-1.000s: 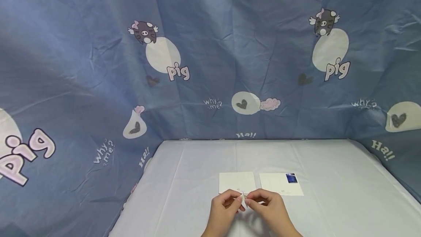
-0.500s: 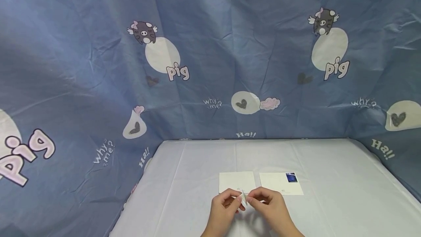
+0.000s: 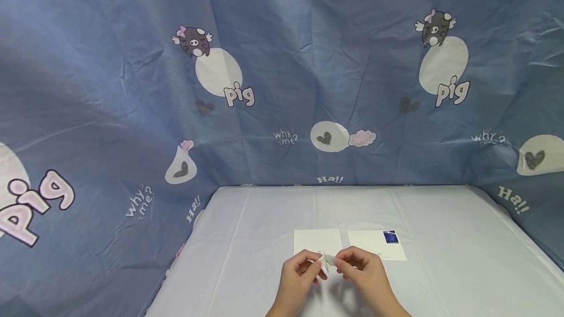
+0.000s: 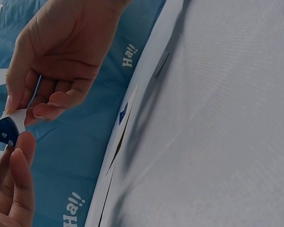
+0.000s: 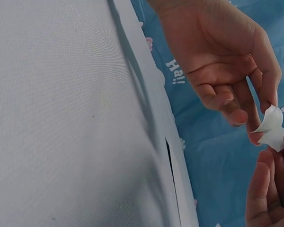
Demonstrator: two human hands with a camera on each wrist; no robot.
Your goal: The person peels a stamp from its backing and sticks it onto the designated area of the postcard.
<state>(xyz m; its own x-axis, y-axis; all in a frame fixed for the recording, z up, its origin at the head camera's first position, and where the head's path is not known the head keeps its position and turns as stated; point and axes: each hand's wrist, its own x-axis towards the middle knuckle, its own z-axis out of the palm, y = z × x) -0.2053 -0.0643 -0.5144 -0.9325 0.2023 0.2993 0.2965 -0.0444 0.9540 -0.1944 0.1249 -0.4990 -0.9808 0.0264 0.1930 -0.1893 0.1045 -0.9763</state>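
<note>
Above the white table, my left hand (image 3: 296, 278) pinches one side of a small sticker (image 3: 323, 262). My right hand (image 3: 363, 270) grips a thin greyish-white flap of it between thumb and forefinger. Blue print with white dots shows on the sticker (image 4: 7, 129) in the left wrist view. Two parted, curled white layers (image 5: 272, 124) appear between the fingertips in the right wrist view. Which layer is backing cannot be told. Just beyond the hands lies a plain white card (image 3: 317, 240), partly covered by the left fingers. To its right is a white card (image 3: 367, 244) bearing a dark blue stamp (image 3: 390, 237).
A white cloth covers the table (image 3: 246, 253). Behind it and along its sides hangs a blue curtain (image 3: 273, 62) printed with pigs, hearts and words.
My right hand has drawn slightly right and up from the left one. More of the greyish-white flap shows between the hands. Both cards stay where they were.
</note>
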